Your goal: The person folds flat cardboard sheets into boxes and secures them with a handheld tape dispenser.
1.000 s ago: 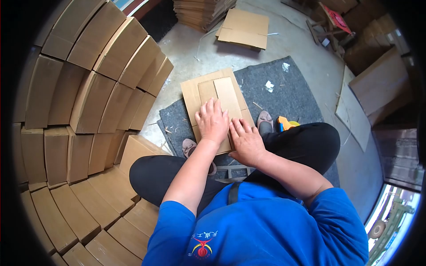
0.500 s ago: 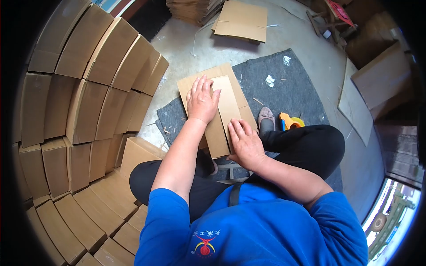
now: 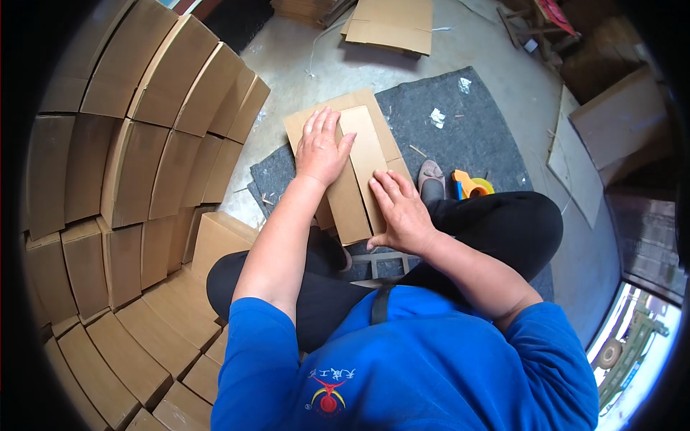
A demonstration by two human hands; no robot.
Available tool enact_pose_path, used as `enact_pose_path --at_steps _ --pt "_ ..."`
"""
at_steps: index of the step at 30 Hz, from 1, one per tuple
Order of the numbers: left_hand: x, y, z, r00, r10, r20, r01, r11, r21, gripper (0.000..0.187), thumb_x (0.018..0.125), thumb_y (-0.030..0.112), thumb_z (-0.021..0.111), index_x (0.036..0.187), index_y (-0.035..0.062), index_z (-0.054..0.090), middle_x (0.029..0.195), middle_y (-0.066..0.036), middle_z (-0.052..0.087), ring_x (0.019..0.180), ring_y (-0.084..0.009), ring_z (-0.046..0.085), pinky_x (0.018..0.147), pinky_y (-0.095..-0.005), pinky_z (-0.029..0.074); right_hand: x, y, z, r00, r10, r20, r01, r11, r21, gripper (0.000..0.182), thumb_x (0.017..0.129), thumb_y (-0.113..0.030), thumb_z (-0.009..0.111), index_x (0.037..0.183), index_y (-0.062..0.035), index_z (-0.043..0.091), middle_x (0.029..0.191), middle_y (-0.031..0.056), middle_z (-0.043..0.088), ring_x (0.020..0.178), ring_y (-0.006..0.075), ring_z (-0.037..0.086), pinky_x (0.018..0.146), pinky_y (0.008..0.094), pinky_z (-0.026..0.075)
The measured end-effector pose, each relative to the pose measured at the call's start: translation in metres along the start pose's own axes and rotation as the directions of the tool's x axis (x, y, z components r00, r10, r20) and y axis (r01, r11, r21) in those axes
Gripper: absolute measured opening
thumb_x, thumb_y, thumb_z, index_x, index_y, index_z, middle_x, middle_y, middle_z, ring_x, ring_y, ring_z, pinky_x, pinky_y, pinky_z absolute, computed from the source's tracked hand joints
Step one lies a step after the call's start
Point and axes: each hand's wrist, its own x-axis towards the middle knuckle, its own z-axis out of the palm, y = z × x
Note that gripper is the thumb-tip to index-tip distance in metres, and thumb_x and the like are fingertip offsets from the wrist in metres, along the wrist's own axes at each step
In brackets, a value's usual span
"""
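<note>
A cardboard box (image 3: 352, 210) lies in front of my knees over the dark mat, with two long flaps folded inward and a narrow dark gap between them. My left hand (image 3: 322, 147) lies on the box's upper left part, fingers stretched and thumb apart. On the right-hand flap, near the lower edge, rests my right hand (image 3: 399, 212), its fingers spread forward and its thumb at the near edge. An orange tape dispenser (image 3: 471, 184) with yellow tape stands on the mat to the right, beside my shoe.
Stacked cardboard boxes (image 3: 136, 172) rise along the left side. Flat cardboard sheets (image 3: 392, 25) lie on the floor ahead. The dark mat (image 3: 481, 136) carries small white scraps. More cardboard (image 3: 622, 118) leans at the right.
The whole view has shifted slightly, so the box and both hands appear a little higher. Both hands remain on the flaps, in nearly the same places.
</note>
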Motion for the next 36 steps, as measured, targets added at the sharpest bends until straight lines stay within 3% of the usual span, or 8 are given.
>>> enact_pose_path --at_steps 11,15,20,24,27,30,34,36 --pt "-0.009 0.000 0.007 0.996 -0.019 0.082 0.005 0.985 0.175 0.063 0.094 0.048 0.054 0.145 0.0112 0.045 0.158 -0.010 0.031 0.148 -0.0288 0.023 0.120 -0.0427 0.023 0.009 0.010 0.002 1.000 -0.002 -0.026 0.001 1.000 -0.029 0.124 0.043 -0.049 0.090 0.142 0.0064 0.038 0.150 0.0171 0.035 0.137 0.0373 0.035 0.113 0.0455 0.034" --pt "-0.009 -0.003 0.011 0.998 -0.015 0.060 0.005 0.986 0.168 0.065 0.096 0.051 0.049 0.147 0.0121 0.042 0.160 -0.009 0.027 0.149 -0.0274 0.019 0.121 -0.0426 0.019 -0.001 -0.001 -0.002 0.999 -0.004 -0.034 0.002 0.997 -0.078 0.108 0.051 -0.038 0.091 0.140 0.0008 0.043 0.149 0.0189 0.036 0.135 0.0378 0.037 0.111 0.0458 0.036" --pt "-0.011 -0.009 0.010 0.998 -0.010 0.057 0.004 0.993 0.116 0.063 0.096 0.049 0.049 0.146 0.0118 0.043 0.160 -0.009 0.027 0.149 -0.0279 0.019 0.121 -0.0430 0.019 -0.012 -0.002 0.000 0.999 0.032 0.025 -0.031 0.998 -0.052 0.083 0.064 -0.015 0.084 0.137 -0.0021 0.046 0.146 0.0184 0.037 0.128 0.0373 0.044 0.101 0.0399 0.049" --pt "-0.014 -0.008 0.017 0.999 -0.042 0.017 0.040 0.995 0.087 0.061 0.096 0.048 0.050 0.146 0.0131 0.044 0.159 -0.010 0.029 0.149 -0.0278 0.019 0.121 -0.0431 0.019 -0.014 0.001 0.012 1.000 -0.012 -0.006 0.012 1.000 0.002 0.080 0.064 -0.016 0.085 0.134 -0.0006 0.050 0.146 0.0185 0.039 0.128 0.0373 0.045 0.103 0.0410 0.047" --pt "-0.016 -0.010 0.026 0.996 -0.019 -0.085 0.033 0.986 0.164 0.055 0.097 0.046 0.052 0.143 0.0164 0.048 0.157 -0.011 0.032 0.147 -0.0319 0.023 0.118 -0.0427 0.025 -0.017 0.002 0.019 0.999 -0.035 -0.007 0.035 0.999 -0.037 0.081 0.063 -0.020 0.086 0.133 0.0002 0.052 0.146 0.0189 0.040 0.128 0.0366 0.046 0.104 0.0416 0.045" --pt "-0.025 0.006 0.022 0.984 0.010 -0.181 0.043 0.957 0.286 0.052 0.093 0.040 0.058 0.137 0.0134 0.053 0.147 -0.012 0.044 0.136 -0.0307 0.038 0.114 -0.0466 0.029 -0.018 0.001 0.018 1.000 -0.019 -0.006 0.019 1.000 -0.025 0.076 0.066 -0.018 0.084 0.133 -0.0009 0.052 0.144 0.0156 0.042 0.128 0.0353 0.047 0.104 0.0402 0.046" --pt "-0.056 0.036 0.019 0.992 0.028 -0.120 0.012 0.947 0.321 0.045 0.090 0.033 0.063 0.124 0.0037 0.058 0.123 -0.010 0.056 0.118 -0.0289 0.049 0.107 -0.0462 0.036 -0.018 -0.005 0.011 0.999 0.003 -0.037 -0.008 0.991 -0.132 0.071 0.068 -0.020 0.083 0.130 -0.0028 0.055 0.143 0.0131 0.044 0.129 0.0314 0.045 0.100 0.0410 0.047" --pt "-0.073 0.050 0.015 0.997 0.049 -0.053 -0.030 0.948 0.317 0.046 0.090 0.032 0.064 0.124 0.0015 0.057 0.122 -0.012 0.056 0.118 -0.0290 0.049 0.107 -0.0445 0.037 -0.016 -0.007 0.001 1.000 0.005 0.020 0.001 0.959 -0.285 0.068 0.067 -0.023 0.083 0.128 -0.0044 0.058 0.139 0.0118 0.047 0.125 0.0289 0.048 0.094 0.0403 0.047"
